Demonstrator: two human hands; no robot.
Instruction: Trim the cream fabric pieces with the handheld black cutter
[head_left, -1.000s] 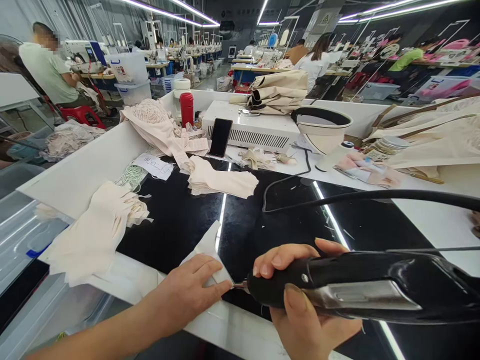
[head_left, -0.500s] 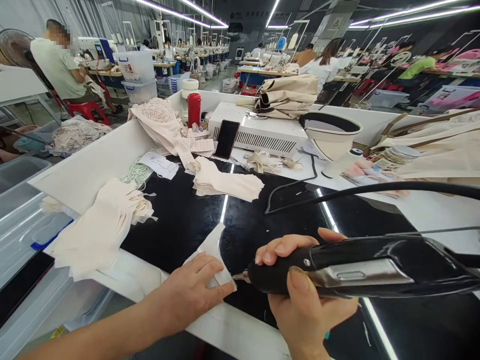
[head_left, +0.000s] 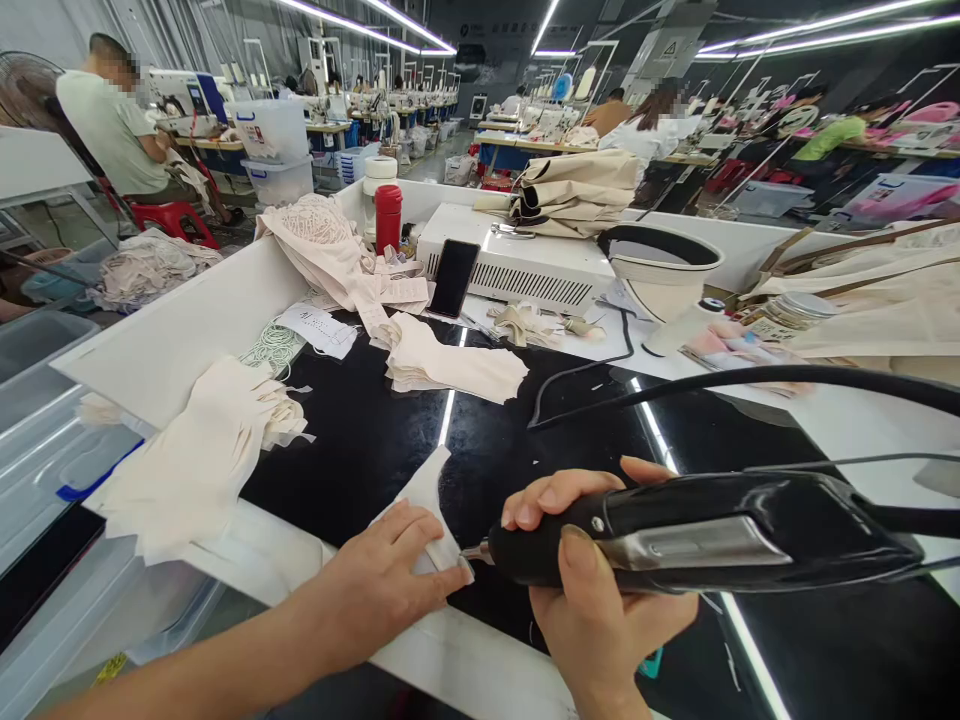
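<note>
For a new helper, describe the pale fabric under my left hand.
Find the glossy black worktop. At its near edge, the left hand partly covers the pale fabric. Unlike the cream fabric stacks, it has a metal tool tip beside it.

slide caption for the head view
Left hand on pale fabric, right hand gripping a black tool above a black tabletop.

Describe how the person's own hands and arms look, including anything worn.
Both the left hand and right hand are bare; no gloves show. The left forearm has no sleeve or watch in view. Something teal shows beside the right wrist; whether it is worn, I cannot tell.
</note>
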